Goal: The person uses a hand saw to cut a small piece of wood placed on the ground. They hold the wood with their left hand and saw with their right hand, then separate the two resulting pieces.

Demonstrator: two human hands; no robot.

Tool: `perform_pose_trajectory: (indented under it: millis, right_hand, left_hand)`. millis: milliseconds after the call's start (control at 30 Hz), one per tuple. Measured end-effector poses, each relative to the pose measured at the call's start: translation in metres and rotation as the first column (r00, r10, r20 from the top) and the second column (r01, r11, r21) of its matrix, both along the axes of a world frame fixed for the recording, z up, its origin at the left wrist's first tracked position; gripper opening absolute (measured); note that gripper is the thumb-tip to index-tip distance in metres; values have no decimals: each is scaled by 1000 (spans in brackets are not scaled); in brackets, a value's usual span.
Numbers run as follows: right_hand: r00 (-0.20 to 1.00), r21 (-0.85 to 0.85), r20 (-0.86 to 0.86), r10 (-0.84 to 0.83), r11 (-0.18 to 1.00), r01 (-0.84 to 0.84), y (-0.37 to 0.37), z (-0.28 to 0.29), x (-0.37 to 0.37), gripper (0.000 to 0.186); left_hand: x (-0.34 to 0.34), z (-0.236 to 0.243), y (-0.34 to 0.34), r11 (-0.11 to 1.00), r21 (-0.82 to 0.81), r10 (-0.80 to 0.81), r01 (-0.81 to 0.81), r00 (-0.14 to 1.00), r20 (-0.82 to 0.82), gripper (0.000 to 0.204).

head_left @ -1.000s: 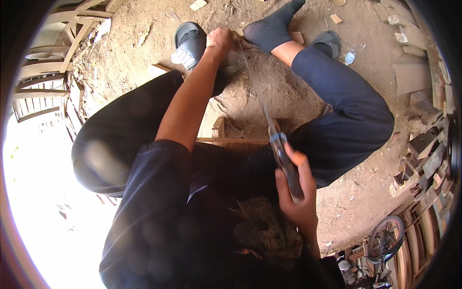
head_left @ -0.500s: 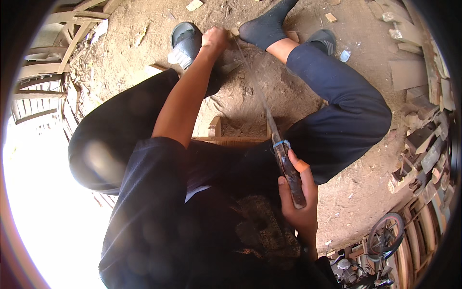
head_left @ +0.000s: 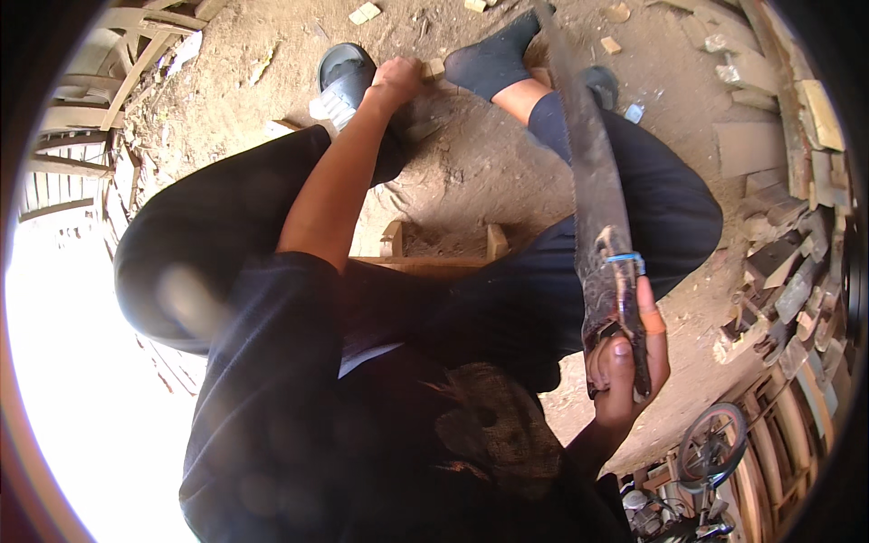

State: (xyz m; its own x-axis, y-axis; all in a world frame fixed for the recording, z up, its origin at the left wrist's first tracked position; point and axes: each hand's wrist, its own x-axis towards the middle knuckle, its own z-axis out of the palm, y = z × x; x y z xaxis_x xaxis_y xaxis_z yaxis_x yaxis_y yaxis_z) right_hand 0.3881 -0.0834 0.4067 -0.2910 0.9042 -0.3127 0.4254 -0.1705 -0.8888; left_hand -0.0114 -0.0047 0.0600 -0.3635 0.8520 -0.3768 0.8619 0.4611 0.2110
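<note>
I have the right grip [head_left: 623,366] wrapped around the handle of the saw [head_left: 594,181], with its toothed blade raised across the right leg [head_left: 665,204] and pointing away from the body. A blue band [head_left: 625,259] circles the saw near the handle. My left grip [head_left: 396,80] is low over the dirt floor [head_left: 453,181], fingers curled, next to a small wood block [head_left: 434,69] by the dark sock [head_left: 496,61]; I cannot tell whether it grasps anything. Scrap wood [head_left: 786,276] lies piled on the right.
</note>
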Motion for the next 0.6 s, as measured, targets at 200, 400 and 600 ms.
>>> perform_pose_trajectory:
  millis: [200, 400, 600]
  right_hand:
    - [920, 260, -391, 22, 962, 88, 25, 23, 12, 55]
    - [824, 402, -566, -1, 873, 277, 44, 82, 12, 55]
    - [804, 474, -595, -1, 807, 352, 58, 105, -20, 63]
  left_hand:
    - [-7, 2, -7, 999, 32, -11, 6, 986, 166, 57]
    - [-4, -24, 6, 995, 85, -61, 53, 993, 100, 50]
    - [2, -23, -9, 998, 65, 1, 0, 1000, -19, 44]
